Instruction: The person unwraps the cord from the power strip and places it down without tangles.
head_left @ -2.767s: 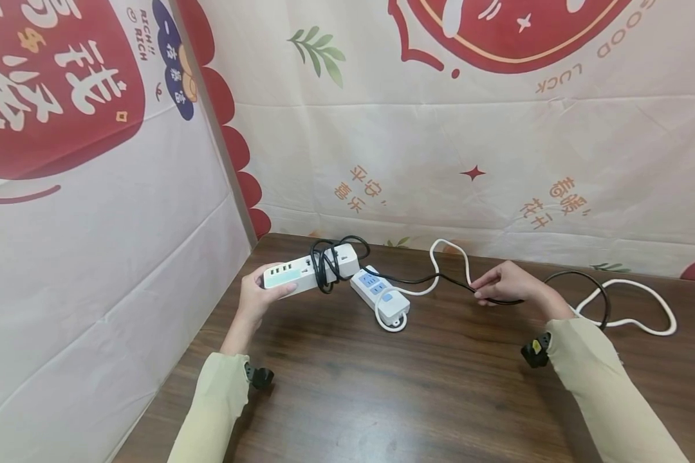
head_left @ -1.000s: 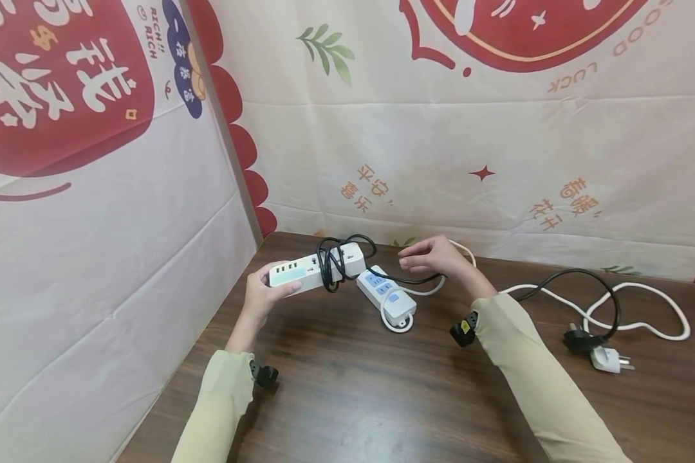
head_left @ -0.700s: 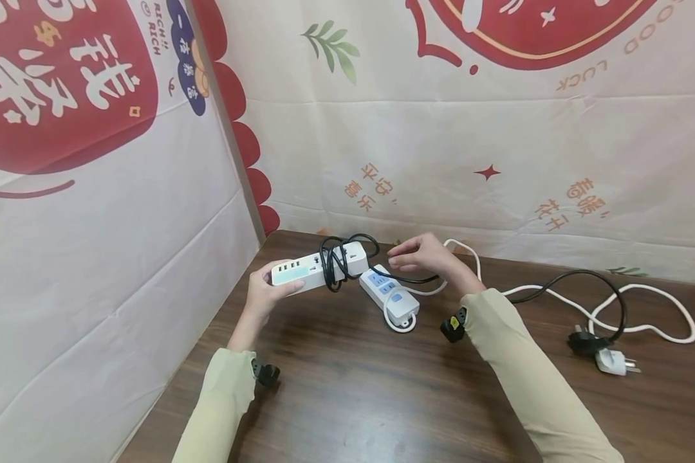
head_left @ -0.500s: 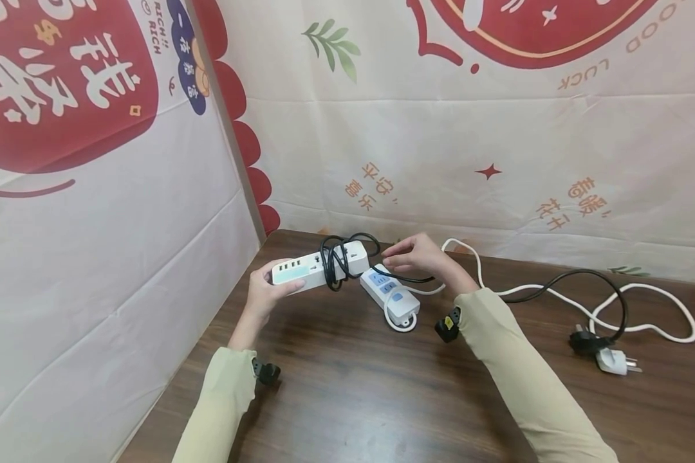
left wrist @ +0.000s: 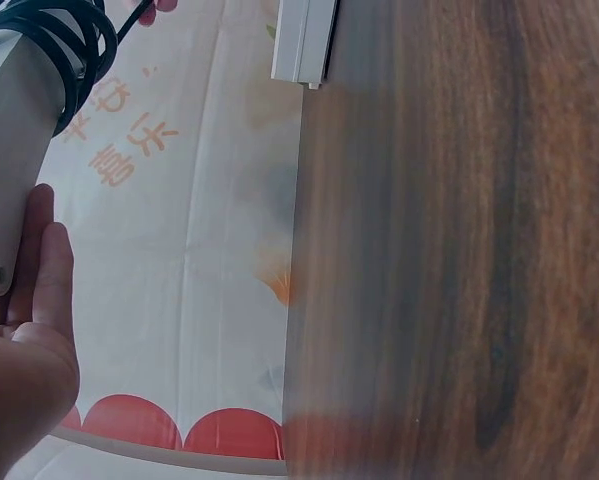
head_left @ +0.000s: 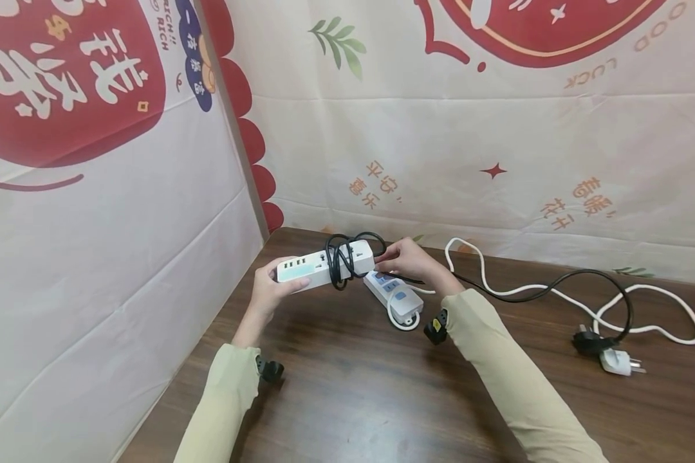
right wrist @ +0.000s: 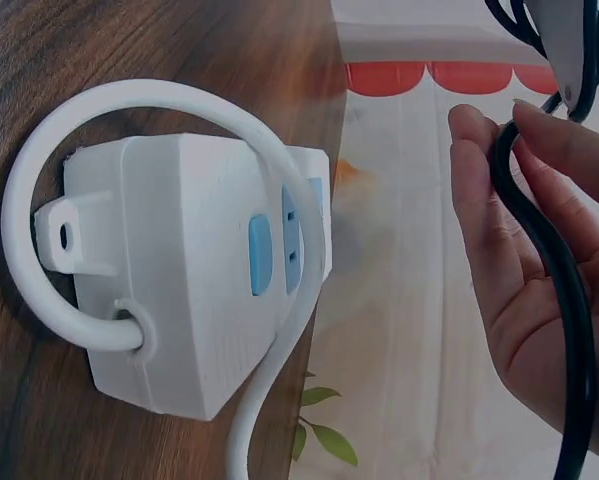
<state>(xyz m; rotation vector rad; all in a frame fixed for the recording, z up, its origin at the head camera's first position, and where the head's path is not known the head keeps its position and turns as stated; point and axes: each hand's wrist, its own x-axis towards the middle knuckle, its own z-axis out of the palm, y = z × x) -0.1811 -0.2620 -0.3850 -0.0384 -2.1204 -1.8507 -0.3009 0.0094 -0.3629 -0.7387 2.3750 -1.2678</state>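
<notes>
Raised near the far-left corner of the worktop (head_left: 347,392), the power strip (head_left: 314,265) is gripped by one end in the curled left hand (head_left: 270,287), seemingly leaving its wrapped half free; beside it, the black cable (right wrist: 567,290) is pinched by the right hand (head_left: 411,260).

Power strip (head_left: 317,274) sits in left hand (head_left: 266,285), above table (head_left: 347,392); cord (head_left: 336,262) loops round its right half. Right hand (head_left: 411,260) is at its right end. Second power strip (head_left: 404,305) lies below, on table. Well right, one plug (head_left: 589,342) lies beside another plug (head_left: 616,362).
</notes>
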